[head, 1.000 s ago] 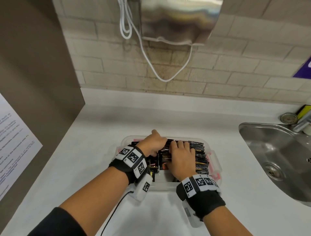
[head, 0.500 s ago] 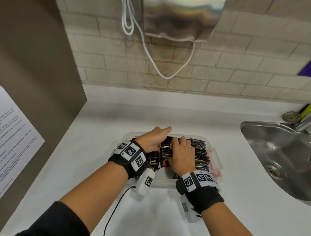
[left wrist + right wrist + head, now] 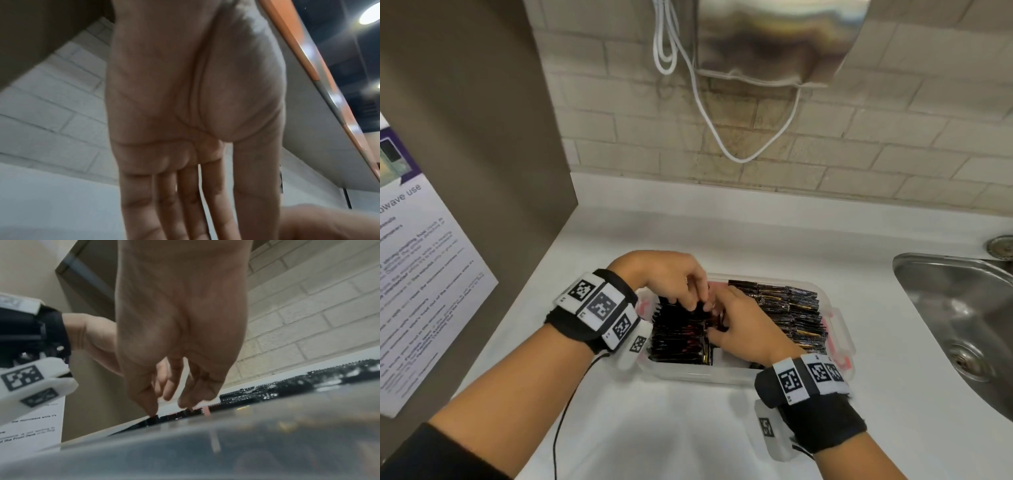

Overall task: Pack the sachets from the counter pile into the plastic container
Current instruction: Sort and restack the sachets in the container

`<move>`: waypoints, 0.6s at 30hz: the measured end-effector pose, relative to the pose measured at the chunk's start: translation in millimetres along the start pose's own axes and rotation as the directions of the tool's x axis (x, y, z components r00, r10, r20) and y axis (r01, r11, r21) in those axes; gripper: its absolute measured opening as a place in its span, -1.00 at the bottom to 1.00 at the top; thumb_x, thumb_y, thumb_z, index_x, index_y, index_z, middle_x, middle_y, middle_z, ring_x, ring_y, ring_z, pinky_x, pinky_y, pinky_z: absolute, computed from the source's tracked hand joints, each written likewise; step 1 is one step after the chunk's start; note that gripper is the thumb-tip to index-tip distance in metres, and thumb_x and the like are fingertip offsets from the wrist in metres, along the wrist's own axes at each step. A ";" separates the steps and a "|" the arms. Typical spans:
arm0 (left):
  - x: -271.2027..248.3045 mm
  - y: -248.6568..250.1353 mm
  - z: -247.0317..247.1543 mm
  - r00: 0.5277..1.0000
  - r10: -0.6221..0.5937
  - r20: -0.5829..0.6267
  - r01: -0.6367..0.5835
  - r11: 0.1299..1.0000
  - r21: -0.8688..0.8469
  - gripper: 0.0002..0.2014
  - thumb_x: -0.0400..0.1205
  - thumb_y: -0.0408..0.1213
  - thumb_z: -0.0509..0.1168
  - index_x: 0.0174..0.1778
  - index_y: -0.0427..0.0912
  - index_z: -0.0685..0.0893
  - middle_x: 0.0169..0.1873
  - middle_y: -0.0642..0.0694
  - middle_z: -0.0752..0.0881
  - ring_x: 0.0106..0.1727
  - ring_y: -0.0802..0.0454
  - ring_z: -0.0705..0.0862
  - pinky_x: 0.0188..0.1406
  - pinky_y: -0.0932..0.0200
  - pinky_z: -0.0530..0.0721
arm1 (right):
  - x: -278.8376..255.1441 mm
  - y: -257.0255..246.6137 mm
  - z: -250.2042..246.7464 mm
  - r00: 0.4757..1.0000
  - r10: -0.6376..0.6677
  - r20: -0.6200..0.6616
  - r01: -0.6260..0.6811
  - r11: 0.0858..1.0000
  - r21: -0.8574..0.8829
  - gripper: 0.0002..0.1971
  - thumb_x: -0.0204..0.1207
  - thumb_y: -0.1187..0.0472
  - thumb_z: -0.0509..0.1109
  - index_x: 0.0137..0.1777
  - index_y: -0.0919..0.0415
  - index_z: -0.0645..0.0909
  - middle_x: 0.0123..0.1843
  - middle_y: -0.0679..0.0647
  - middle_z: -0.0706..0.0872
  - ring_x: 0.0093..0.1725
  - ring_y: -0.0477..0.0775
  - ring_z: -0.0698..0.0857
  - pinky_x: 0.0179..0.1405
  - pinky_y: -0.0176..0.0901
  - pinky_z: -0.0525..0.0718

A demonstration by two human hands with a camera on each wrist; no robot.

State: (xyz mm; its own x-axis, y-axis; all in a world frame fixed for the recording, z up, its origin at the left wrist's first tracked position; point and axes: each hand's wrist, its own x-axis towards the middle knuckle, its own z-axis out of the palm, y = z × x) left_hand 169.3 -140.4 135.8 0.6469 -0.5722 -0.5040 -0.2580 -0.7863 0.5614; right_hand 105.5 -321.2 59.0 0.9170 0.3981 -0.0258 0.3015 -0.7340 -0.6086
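1. Notice sheet (image 3: pixel 421 274) on the panel left of both hands: heading fragment "owave use" legible; body text too blurred.
2. Same sheet (image 3: pixel 30 433), right wrist view: fragment "the Front Desk".

Bare counter (image 3: pixel 722 240) lies open around the container (image 3: pixel 839 329); sink (image 3: pixel 962 325) bounds the right, panel (image 3: pixel 482 137) the left.
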 end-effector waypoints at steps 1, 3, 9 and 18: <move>-0.6 -5.3 2.5 1.000 -0.027 0.016 0.026 0.999 0.031 -0.71 0.60 -0.42 0.48 0.25 -0.17 0.75 0.18 -0.12 0.78 0.13 0.04 0.74 0.26 0.04 0.72 | 0.6 -0.1 1.9 0.999 -0.002 0.035 0.002 1.000 0.004 -0.63 0.45 0.25 0.53 0.23 0.13 0.56 0.10 -0.08 0.49 -0.09 -0.26 0.50 -0.13 -0.51 0.45; 1.1 -16.1 9.2 0.998 -0.069 0.006 0.068 0.994 0.081 -0.66 0.56 -0.39 0.52 0.27 -0.14 0.75 0.18 -0.07 0.77 0.22 -0.01 0.72 0.36 0.01 0.66 | 2.0 1.5 5.0 0.998 0.013 0.067 -0.013 1.000 -0.004 -0.59 0.48 0.24 0.53 0.30 0.13 0.55 0.10 -0.11 0.45 -0.13 -0.31 0.48 -0.18 -0.59 0.41; 8.2 -38.8 27.0 0.993 -0.099 -0.057 0.106 0.986 0.129 -0.73 0.52 -0.29 0.57 0.12 0.00 0.78 0.00 0.09 0.78 0.12 0.06 0.72 0.29 0.03 0.68 | 3.5 6.3 12.9 0.998 0.037 0.060 -0.039 0.999 0.026 -0.77 0.56 0.32 0.50 0.19 0.17 0.66 0.09 0.09 0.66 0.07 0.02 0.65 0.11 -0.18 0.63; 14.3 -44.3 32.7 0.995 -0.011 -0.102 0.027 0.987 0.158 -0.74 0.54 -0.28 0.55 0.14 0.03 0.81 -0.10 0.13 0.73 0.07 0.08 0.71 0.16 0.13 0.65 | 0.5 9.4 34.8 0.983 0.061 -0.170 -0.045 0.994 0.097 -0.88 0.56 0.35 0.48 0.06 0.21 0.70 -0.10 -0.06 0.69 -0.20 -0.14 0.61 -0.03 -0.24 0.61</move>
State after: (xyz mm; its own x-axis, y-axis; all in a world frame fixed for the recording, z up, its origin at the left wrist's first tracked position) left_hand 166.4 -121.4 82.3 0.7195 -0.5370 -0.4403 -0.3510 -0.8283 0.4367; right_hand 99.7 -308.8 25.7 0.9648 0.2529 0.0726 0.2332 -0.6941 -0.6811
